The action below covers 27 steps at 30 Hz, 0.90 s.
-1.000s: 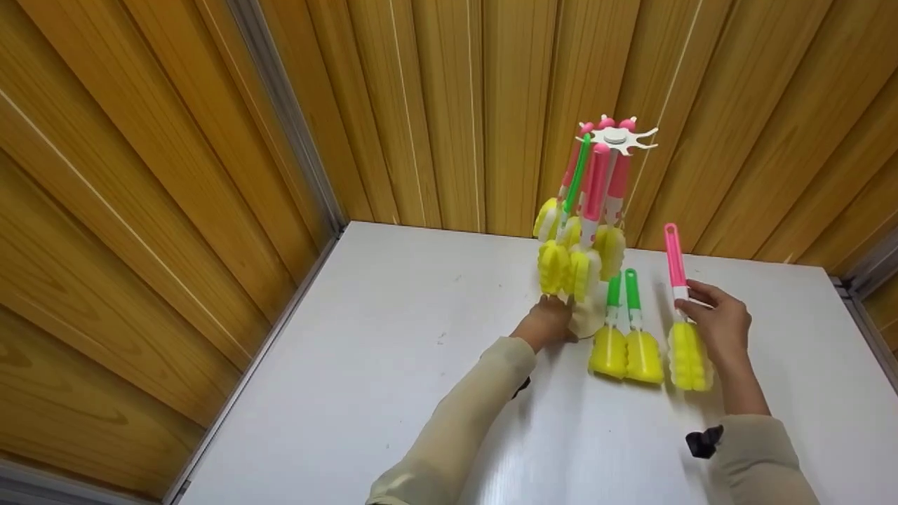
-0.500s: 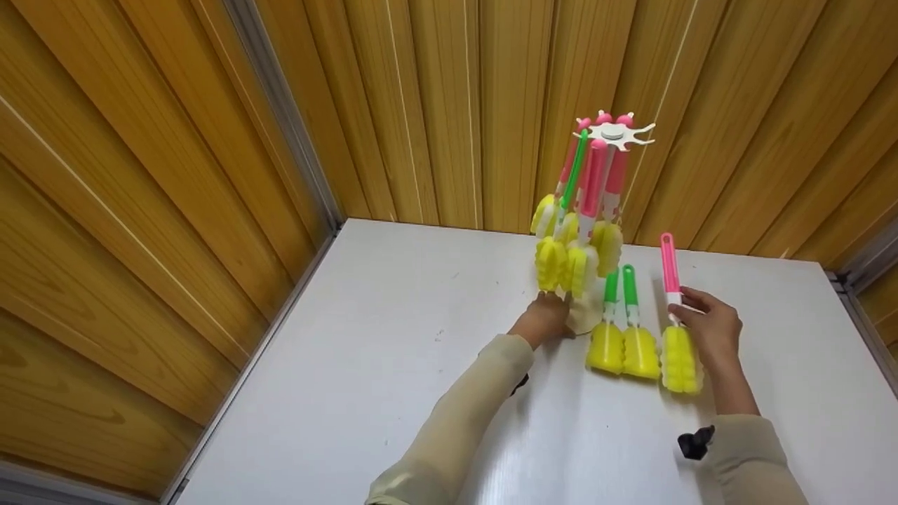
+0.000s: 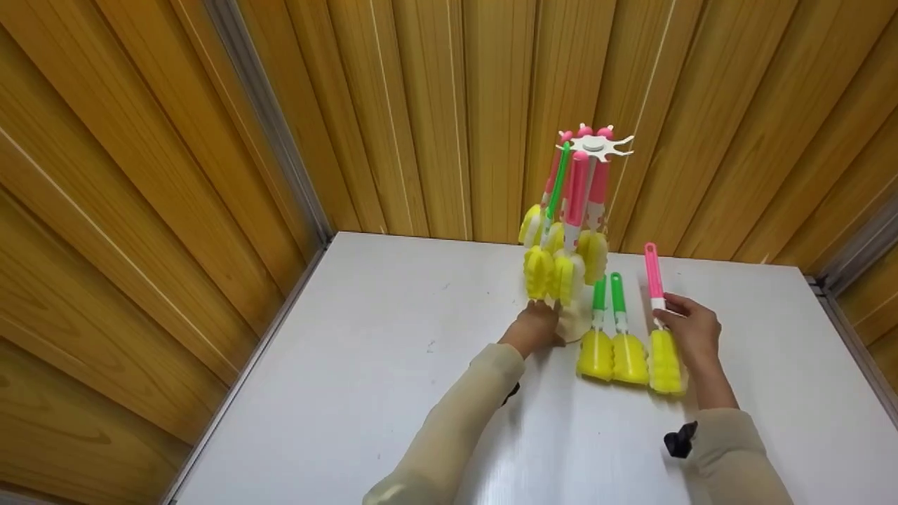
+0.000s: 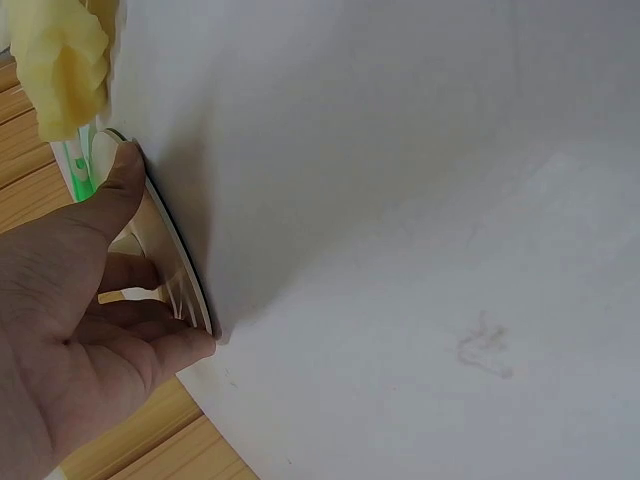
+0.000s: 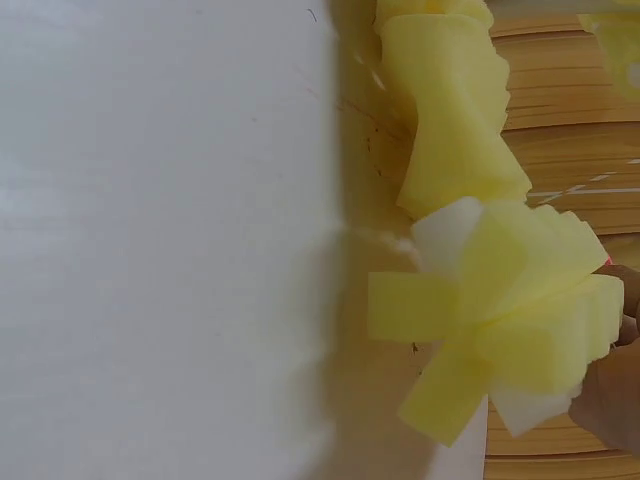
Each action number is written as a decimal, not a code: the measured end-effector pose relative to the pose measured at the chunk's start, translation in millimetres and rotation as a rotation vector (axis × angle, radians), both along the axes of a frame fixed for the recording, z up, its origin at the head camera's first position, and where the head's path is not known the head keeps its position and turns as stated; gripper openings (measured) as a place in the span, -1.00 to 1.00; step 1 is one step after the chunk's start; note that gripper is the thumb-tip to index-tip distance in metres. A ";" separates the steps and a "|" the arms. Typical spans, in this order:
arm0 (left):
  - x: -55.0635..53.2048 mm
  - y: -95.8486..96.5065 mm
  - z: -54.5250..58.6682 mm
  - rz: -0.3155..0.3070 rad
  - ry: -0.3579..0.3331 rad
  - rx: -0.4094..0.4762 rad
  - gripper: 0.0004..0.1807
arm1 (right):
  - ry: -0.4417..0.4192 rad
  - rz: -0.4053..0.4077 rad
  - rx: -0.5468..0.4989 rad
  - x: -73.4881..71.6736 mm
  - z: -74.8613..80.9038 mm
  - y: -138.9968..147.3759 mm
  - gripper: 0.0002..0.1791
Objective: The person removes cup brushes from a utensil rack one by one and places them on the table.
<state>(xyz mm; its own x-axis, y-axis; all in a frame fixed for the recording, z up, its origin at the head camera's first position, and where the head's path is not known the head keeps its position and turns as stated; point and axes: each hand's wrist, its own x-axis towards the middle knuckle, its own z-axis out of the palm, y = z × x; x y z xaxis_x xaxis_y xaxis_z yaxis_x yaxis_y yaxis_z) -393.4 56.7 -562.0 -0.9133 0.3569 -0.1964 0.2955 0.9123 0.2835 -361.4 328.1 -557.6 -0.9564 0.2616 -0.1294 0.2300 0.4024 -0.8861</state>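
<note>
In the head view my right hand [image 3: 691, 330] pinches a sponge bottle brush [image 3: 654, 273] at its white neck, below the pink handle. Its yellow head hangs low over the white table, and in the right wrist view the sponge head [image 5: 530, 300] fans out end-on. My left hand [image 3: 534, 328] grips the round base [image 3: 575, 326] of a white brush stand [image 3: 594, 145]; in the left wrist view, thumb and fingers lie across the base's rim [image 4: 165, 235]. Several pink-handled brushes and one green-handled brush [image 3: 558, 182] hang from the stand, heads down.
Two green-handled sponge brushes [image 3: 630, 359] lie side by side on the white table [image 3: 337, 393], between the stand and the pink brush. Bare hooks [image 3: 621, 146] show on the stand's right side. Wood-panelled walls [image 3: 421, 119] enclose the table's back and left.
My right hand has lowered the pink-handled brush a little and shifted it left, closer to the two green ones. The left hand stays on the base; the head view has shifted slightly.
</note>
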 end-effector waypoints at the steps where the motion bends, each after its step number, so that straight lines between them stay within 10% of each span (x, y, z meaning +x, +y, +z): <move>1: 0.8 0.5 -0.5 -0.030 0.013 -0.088 0.00 | 0.004 -0.001 0.002 -1.1 -0.7 0.2 -0.41; 27: 4.3 0.2 -1.6 -0.055 0.018 -0.164 -0.04 | -0.090 -0.048 -0.007 -15.1 -28.0 -6.4 -0.45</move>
